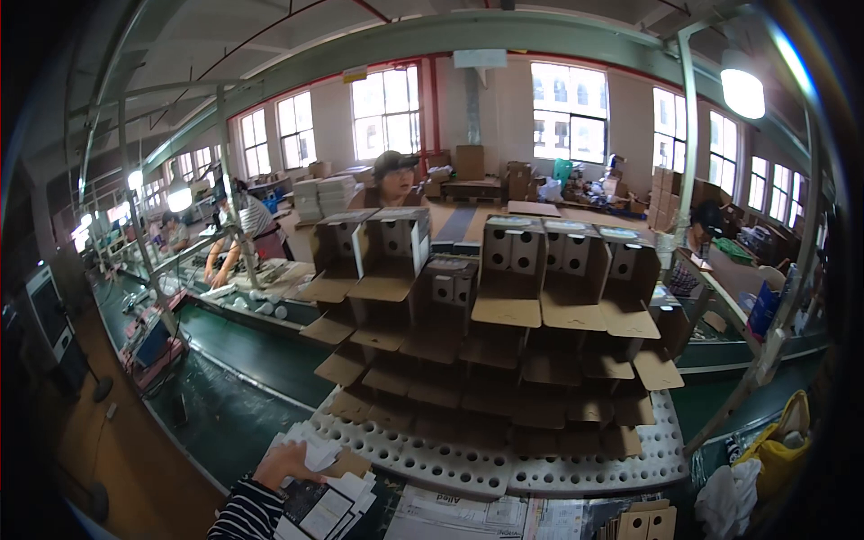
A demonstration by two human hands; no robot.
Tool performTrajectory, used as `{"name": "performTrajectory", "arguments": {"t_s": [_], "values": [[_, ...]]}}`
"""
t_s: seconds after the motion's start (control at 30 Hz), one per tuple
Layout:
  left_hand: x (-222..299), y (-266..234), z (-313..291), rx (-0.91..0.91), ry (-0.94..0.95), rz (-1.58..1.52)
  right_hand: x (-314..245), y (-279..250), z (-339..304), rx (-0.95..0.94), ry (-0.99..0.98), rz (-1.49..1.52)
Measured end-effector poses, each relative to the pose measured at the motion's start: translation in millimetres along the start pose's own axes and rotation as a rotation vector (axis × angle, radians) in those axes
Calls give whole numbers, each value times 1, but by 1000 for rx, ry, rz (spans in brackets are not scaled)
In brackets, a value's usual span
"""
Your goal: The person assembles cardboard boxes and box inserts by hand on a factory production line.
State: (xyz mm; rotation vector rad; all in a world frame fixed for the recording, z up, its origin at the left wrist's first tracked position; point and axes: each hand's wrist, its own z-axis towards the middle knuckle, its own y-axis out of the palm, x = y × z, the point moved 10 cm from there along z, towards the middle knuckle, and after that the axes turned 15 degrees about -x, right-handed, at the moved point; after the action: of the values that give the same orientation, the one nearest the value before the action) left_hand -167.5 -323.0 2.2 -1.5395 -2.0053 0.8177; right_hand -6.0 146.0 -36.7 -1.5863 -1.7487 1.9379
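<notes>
My left hand [283, 462], in a black-and-white striped sleeve, reaches in from the lower left. Its fingers are closed on a white folded paper [320, 455] at the top of a loose pile. More white papers [337, 508] and a brown cardboard piece [349, 464] lie beside and below the hand. Ahead and to the right stand stacked open cardboard boxes [508, 311], their flaps facing me. White inserts with dark round holes [515, 252] show inside the upper boxes. My right hand is out of view.
The boxes rest on a white perforated board [468, 472]. Printed sheets [459, 515] and brown pieces with holes [646, 522] lie at the near edge. A green conveyor belt [243, 346] runs behind. A yellow bag [781, 450] is at right. Other people [396, 184] are beyond.
</notes>
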Motion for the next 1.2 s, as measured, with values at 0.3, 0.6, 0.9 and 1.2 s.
{"name": "performTrajectory", "arguments": {"t_s": [0.3,0.6,0.9,1.2], "values": [[-79,33,-39,196,-221,-320,-30,-6,35,-38,-177,-132],[-64,-10,-69,342,-120,-270,-5,-6,12,37,-21,-85],[145,-42,-183,260,847,-728,24,-60,4,317,74,697],[339,40,-266,233,1447,-315,85,-109,-43,863,17,1254]]}}
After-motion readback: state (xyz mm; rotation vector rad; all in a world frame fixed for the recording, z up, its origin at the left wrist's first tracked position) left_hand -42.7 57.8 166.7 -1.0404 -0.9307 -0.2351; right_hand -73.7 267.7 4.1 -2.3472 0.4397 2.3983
